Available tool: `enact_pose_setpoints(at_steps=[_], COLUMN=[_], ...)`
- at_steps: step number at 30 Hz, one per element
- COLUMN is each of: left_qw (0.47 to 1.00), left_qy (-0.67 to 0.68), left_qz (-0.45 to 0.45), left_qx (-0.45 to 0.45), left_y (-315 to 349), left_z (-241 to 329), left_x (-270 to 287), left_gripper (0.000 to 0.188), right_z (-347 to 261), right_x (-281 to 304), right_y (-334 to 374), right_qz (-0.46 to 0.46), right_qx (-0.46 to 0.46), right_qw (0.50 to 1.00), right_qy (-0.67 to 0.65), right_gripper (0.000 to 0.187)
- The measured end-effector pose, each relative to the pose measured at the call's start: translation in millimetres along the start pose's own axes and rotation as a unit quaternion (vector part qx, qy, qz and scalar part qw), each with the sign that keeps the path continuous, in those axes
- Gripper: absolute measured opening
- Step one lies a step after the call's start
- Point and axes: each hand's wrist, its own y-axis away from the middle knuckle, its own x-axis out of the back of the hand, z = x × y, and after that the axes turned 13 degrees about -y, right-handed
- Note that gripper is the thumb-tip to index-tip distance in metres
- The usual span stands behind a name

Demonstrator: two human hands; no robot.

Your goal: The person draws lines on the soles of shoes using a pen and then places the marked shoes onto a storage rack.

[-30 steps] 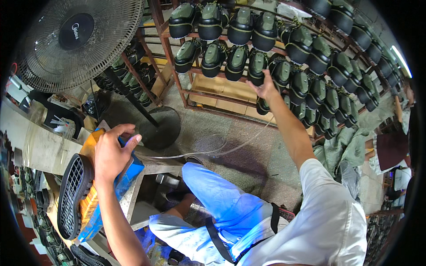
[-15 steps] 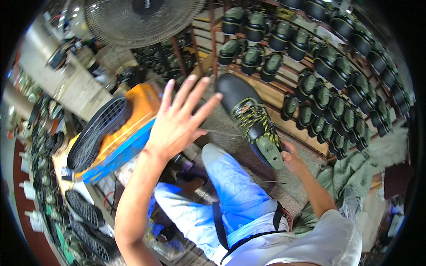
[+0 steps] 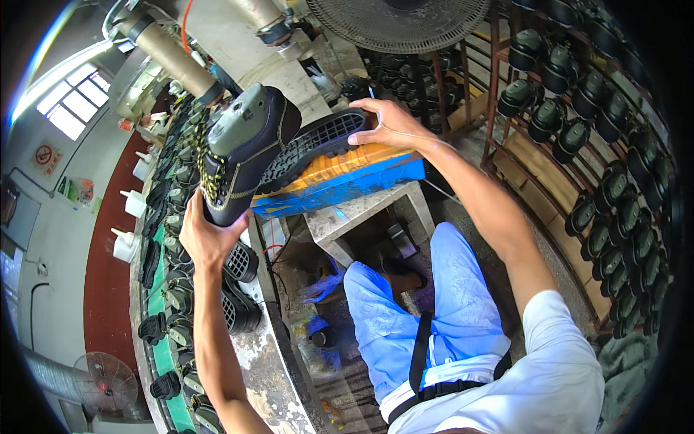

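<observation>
My left hand (image 3: 206, 235) is wrapped around the toe end of a black shoe upper (image 3: 246, 181) with black-and-yellow laces. The upper stands tilted, toe down, with a green shoe last (image 3: 242, 123) filling its opening at the top. My right hand (image 3: 394, 124) grips the heel end of a black rubber outsole (image 3: 311, 148) between thumb and fingers. The outsole lies tread-side down, its gridded inner face up, along an orange-and-blue block (image 3: 347, 189). Part of its front is hidden behind the upper.
Loose soles (image 3: 238, 307) lie on the bench ledge (image 3: 278, 347) at left. Beyond runs a green conveyor belt (image 3: 155, 282) with shoes, beside white bottles (image 3: 126, 246). A fan (image 3: 405, 25) stands ahead; a rack (image 3: 499, 79) of lasted shoes fills the right. Machine cylinders (image 3: 170, 54) overhang the block.
The view has turned left. The shoe upper has passed from my right hand to my left, which was spread open. My right hand has moved onto the outsole.
</observation>
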Motion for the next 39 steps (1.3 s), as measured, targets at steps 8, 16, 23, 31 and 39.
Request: enact_pose_setpoints(at_steps=[8,16,23,31,39], left_qw=[0.976,0.95,0.896,0.827,0.92], left_qy=[0.017,0.107,0.299,0.484,0.197], left_qz=[-0.125,-0.229,-0.293,-0.28,-0.267], left_qx=[-0.178,-0.182,-0.147,-0.059,-0.207], left_y=[-75.8,-118.2,-106.3,-72.6,-83.8], left_z=[-6.1,25.0,-5.5,-40.5,-46.5], left_x=[-42.9,-75.1,-73.0,-92.3,-90.8], left_gripper=[0.109,0.113,0.098,0.082,0.093], right_z=[17.3,11.9,9.2,14.7,17.0], right_x=[9.1,5.0,8.3,6.3,5.1], right_y=[-6.8,-12.9,-16.7,-24.1,-19.3], right_qz=[-0.026,-0.036,-0.039,-0.042,-0.037], right_qx=[-0.008,-0.039,-0.057,-0.065,-0.074], right_qw=[0.996,0.993,0.991,0.991,0.993], right_qy=[-0.089,-0.106,-0.113,-0.107,-0.088], right_gripper=[0.09,0.079,0.076,0.082,0.083])
